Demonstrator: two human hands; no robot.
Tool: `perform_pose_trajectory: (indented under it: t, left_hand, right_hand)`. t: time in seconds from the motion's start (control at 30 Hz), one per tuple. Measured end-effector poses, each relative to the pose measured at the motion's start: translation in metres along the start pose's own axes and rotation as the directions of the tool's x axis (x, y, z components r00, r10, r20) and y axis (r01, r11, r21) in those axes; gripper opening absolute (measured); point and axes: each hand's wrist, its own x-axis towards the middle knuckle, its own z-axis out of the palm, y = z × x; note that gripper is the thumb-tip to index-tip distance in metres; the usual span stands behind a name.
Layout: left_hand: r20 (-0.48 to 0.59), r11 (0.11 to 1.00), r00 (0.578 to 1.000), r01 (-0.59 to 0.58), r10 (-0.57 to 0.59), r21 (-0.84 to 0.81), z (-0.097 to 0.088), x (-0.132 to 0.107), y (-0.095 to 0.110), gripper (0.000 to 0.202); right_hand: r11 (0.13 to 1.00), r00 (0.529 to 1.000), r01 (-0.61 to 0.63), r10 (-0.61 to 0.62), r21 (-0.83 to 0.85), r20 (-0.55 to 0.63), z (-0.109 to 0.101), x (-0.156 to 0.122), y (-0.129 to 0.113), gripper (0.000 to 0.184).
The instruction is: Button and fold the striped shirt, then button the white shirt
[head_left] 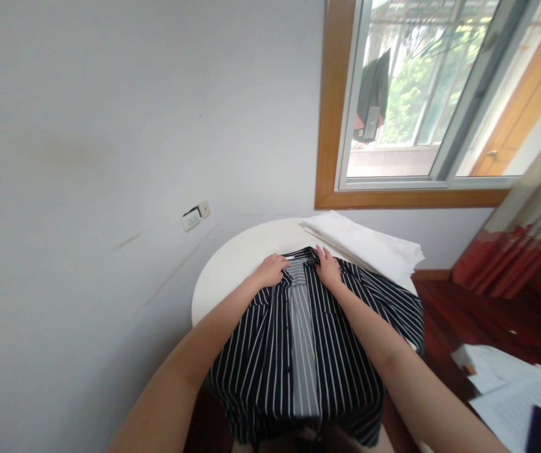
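The shirt point(334, 343) is black with thin white stripes, its inside a paler grey. It lies front up, unbuttoned, the front edges apart. Its collar rests toward the far side of the round white worktop point(228, 270); the lower part droops nearest the viewer, one sleeve spread right.

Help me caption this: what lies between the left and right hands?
In the head view, the open neckline of the striped shirt, its paler inside showing, lies between the left hand and right hand.
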Motion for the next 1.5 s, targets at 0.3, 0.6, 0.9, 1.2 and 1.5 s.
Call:
perform_pose_trajectory:
  t: [0.3,0.6,0.9,1.2,1.5]
  left_hand:
    - [0.140,0.999,0.989,0.043,-0.044,0.010,0.002,0.003,-0.004,0.018]
    - [-0.024,0.987,0.987,0.160,-0.159,0.027,-0.016,0.030,-0.005,0.027]
    - [-0.172,0.921,0.916,0.380,-0.362,0.086,0.019,0.058,-0.003,0.027]
    - [-0.331,0.912,0.880,0.395,-0.341,0.113,0.061,0.040,0.002,0.021]
    - [-0.387,0.914,0.854,0.402,-0.348,0.065,0.034,0.017,0.019,0.028]
  right_hand:
    - [0.967,0.970,0.236,-0.240,-0.092,-0.029,-0.009,-0.003,-0.003,0.029]
    - [0.952,0.947,0.306,-0.303,0.019,-0.105,-0.016,0.023,-0.009,0.030]
    - [0.956,0.957,0.285,-0.279,0.074,-0.074,0.013,0.040,-0.021,0.021]
    - [0.995,0.982,0.096,-0.089,0.036,-0.165,0.026,0.025,-0.026,0.036]
    - [0.984,0.983,0.174,-0.171,-0.043,0.066,0.000,0.021,-0.025,0.019]
